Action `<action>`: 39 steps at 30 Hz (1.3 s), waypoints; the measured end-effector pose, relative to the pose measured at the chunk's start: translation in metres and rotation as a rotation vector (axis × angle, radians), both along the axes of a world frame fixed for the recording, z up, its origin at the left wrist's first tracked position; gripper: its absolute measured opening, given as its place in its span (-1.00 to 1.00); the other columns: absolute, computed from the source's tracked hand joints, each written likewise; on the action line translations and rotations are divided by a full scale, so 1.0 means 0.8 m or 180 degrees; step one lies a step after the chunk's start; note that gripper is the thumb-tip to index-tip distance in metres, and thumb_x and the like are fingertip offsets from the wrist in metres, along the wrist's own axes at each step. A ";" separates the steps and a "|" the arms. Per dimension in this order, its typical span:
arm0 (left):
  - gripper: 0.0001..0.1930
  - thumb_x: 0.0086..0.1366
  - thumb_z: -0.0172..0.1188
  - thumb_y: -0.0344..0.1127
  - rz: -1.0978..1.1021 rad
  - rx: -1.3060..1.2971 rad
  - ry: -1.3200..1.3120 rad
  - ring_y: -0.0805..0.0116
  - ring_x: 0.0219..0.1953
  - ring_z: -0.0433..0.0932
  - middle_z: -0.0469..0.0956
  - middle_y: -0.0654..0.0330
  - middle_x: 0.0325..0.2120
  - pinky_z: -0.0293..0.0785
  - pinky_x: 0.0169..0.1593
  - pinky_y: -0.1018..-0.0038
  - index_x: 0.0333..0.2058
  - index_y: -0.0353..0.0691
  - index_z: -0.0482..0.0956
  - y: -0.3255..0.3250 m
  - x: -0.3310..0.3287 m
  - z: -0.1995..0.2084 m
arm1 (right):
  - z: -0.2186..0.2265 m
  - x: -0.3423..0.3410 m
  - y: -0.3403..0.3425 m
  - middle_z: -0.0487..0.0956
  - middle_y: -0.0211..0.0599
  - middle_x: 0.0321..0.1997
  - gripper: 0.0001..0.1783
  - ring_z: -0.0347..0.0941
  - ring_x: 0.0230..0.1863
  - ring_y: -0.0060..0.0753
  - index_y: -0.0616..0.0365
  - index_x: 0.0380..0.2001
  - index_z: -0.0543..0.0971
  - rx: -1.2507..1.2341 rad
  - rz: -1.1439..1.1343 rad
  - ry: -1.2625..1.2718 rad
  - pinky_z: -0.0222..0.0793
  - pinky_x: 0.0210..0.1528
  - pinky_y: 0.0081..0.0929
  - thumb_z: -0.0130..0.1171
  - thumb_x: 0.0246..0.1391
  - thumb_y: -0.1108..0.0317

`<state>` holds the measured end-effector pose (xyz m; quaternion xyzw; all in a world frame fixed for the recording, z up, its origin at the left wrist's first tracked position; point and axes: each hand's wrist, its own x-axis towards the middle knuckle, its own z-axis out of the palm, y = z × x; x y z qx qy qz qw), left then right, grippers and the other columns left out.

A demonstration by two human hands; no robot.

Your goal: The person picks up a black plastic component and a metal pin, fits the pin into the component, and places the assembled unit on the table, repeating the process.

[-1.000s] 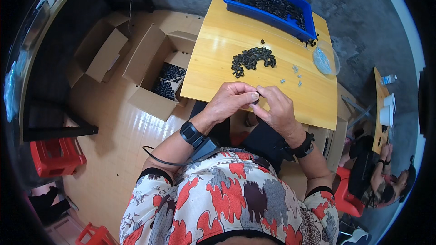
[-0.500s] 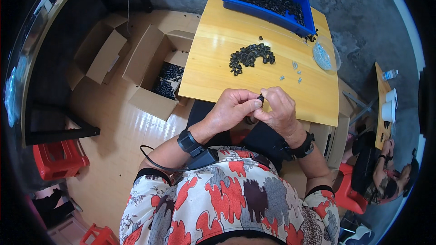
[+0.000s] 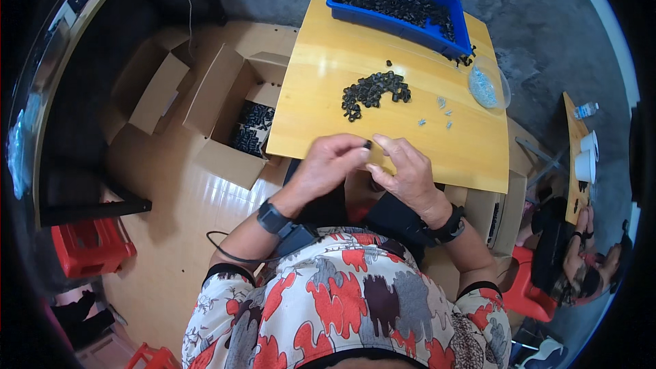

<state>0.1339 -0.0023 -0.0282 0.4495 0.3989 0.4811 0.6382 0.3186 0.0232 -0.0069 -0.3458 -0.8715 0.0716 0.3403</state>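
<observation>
My left hand (image 3: 330,165) is pinched at the table's near edge, with a small black plastic part (image 3: 367,144) between thumb and fingertips. Close beside it, my right hand (image 3: 408,175) has thumb and fingers spread, and I see nothing held in it. Beyond my hands, a loose pile of small black parts (image 3: 372,91) lies on the yellow wooden table (image 3: 307,61). One black part (image 3: 389,63) lies apart behind the pile. Several small silvery pieces (image 3: 443,103), too small to name, lie to the pile's right.
A blue tray (image 3: 396,25) of black parts stands at the table's far side. Near the right edge is a clear tub (image 3: 484,87) of small pale-blue pieces. An open cardboard box (image 3: 222,96) with black parts stands at the left. Another person (image 3: 577,266) sits at the far right.
My hands have shifted left and drawn apart. My right fingers have let go of the small black part, which stays in my left hand.
</observation>
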 end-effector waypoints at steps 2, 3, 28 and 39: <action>-0.84 0.23 0.15 -0.37 0.0545 -0.0026 0.0259 0.57 -0.43 0.51 0.56 0.27 -0.46 0.46 -0.36 0.64 -0.26 -0.32 0.55 0.004 -0.032 -0.001 | -0.003 0.007 0.001 0.49 -0.25 -0.43 -0.65 0.49 -0.43 -0.20 0.08 -0.21 0.53 -0.0320 -0.0169 -0.0171 0.45 -0.37 -0.38 0.28 -0.16 0.34; -0.84 0.21 0.17 -0.36 0.0831 0.0010 0.0384 0.56 -0.45 0.52 0.56 0.27 -0.47 0.45 -0.38 0.64 -0.27 -0.30 0.55 0.007 -0.055 -0.003 | -0.008 0.016 0.005 0.49 -0.25 -0.43 -0.65 0.49 -0.43 -0.20 0.08 -0.21 0.53 -0.0295 -0.0196 -0.0173 0.45 -0.37 -0.38 0.28 -0.16 0.34; -0.75 0.23 0.14 -0.41 0.0807 0.0064 0.0223 0.58 -0.46 0.50 0.59 0.20 -0.41 0.46 -0.35 0.65 -0.12 -0.31 0.50 0.024 -0.045 -0.008 | -0.030 0.044 0.105 0.54 -0.36 -0.50 -0.83 0.48 -0.49 -0.36 0.15 -0.36 0.57 -0.0353 -0.1083 0.0079 0.40 -0.43 -0.42 0.22 -0.08 0.36; -0.76 0.28 0.11 -0.35 -0.0472 -0.0584 -0.0442 0.62 -0.50 0.50 0.58 0.25 -0.41 0.47 -0.41 0.71 -0.12 -0.33 0.52 0.025 0.039 -0.013 | -0.016 0.031 0.002 0.47 -0.41 -0.50 -0.86 0.31 -0.58 -0.67 0.21 -0.35 0.58 -0.1751 -0.0371 0.1179 0.24 -0.54 -0.70 0.22 -0.07 0.53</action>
